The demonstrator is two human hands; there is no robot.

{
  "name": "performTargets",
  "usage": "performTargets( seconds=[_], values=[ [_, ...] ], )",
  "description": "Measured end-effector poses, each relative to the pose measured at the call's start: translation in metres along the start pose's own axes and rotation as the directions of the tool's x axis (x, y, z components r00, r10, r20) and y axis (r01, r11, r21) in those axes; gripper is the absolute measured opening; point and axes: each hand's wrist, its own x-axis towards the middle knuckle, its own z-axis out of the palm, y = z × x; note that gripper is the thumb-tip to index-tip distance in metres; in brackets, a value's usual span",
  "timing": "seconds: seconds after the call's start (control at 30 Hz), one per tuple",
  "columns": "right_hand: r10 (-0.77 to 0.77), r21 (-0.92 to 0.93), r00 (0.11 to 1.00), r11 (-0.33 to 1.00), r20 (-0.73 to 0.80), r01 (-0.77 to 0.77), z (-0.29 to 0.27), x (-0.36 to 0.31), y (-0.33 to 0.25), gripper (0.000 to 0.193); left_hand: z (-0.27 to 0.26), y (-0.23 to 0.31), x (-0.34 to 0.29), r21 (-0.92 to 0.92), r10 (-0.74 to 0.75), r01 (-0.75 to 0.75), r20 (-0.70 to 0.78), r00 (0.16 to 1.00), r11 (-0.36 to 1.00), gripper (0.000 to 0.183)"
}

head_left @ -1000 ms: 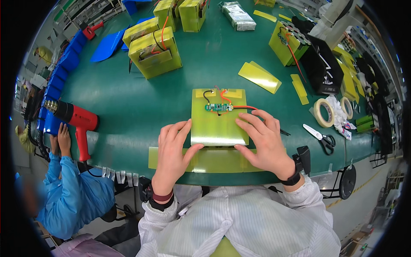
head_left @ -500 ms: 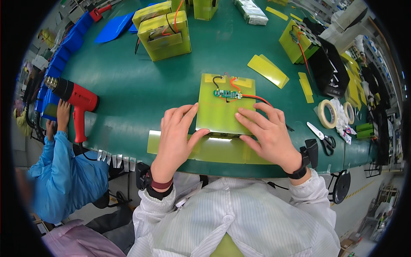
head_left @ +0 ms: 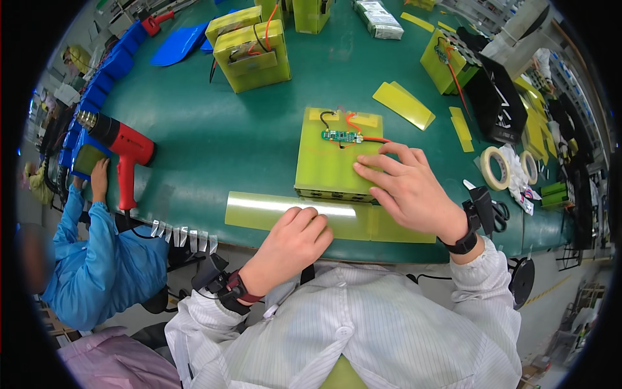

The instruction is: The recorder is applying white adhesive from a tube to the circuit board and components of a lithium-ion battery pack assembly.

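Note:
A battery pack (head_left: 330, 162) wrapped in yellow-green sheet lies on the green table in front of me. On its top sits a small green circuit board (head_left: 341, 136) with red and black wires. My right hand (head_left: 405, 188) rests on the pack's right side, fingers extended over the top and holding nothing. Along the pack's near side lies a long translucent yellow sheet (head_left: 256, 211), with a bright glare across it. My left hand (head_left: 295, 240) is closed at that sheet's near edge, fingers curled down over it; the thumb is hidden.
A red heat gun (head_left: 129, 152) stands at left, beside a person in a blue sleeve (head_left: 97, 227). Tape strips (head_left: 184, 236) hang from the table edge. Other packs (head_left: 253, 55) stand farther back. At right are loose yellow sheets (head_left: 405, 106), tape rolls (head_left: 495, 168) and scissors (head_left: 499, 214).
My left hand has left the pack's left side and come down to the yellow sheet's near edge, its fingers curling. The sheet's glare has grown. My right hand stays on the pack.

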Motion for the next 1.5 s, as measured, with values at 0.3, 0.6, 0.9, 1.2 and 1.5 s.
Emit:
performTargets(
  seconds=[0.3, 0.6, 0.9, 1.2, 1.5],
  values=[
    [-0.008, 0.021, 1.000, 1.000, -0.012, 0.008, 0.002, -0.004, 0.001, 0.037, 0.003, -0.001, -0.005, 0.092, 0.150, -0.145, -0.047, 0.988, 0.985, 0.021],
    [0.009, 0.060, 0.999, 0.998, 0.048, -0.012, 0.003, -0.005, -0.009, 0.069, -0.001, -0.031, 0.023, 0.190, -0.009, 0.097, -0.417, 0.909, 0.977, 0.023],
    [0.016, -0.048, 0.994, 0.999, -0.110, -0.022, 0.018, -0.007, -0.014, 0.049, 0.015, -0.027, 0.022, 0.066, -0.131, 0.191, -0.511, 0.850, 0.979, 0.024],
    [0.020, -0.060, 0.993, 0.998, -0.115, -0.027, 0.020, -0.006, -0.008, 0.043, 0.018, -0.036, 0.028, 0.026, -0.118, 0.155, -0.525, 0.843, 0.988, 0.025],
    [0.008, -0.062, 0.994, 0.998, -0.110, -0.015, 0.018, -0.006, -0.020, 0.046, 0.022, -0.032, 0.018, -0.066, -0.133, 0.116, -0.565, 0.814, 0.991, 0.025]
  ],
)
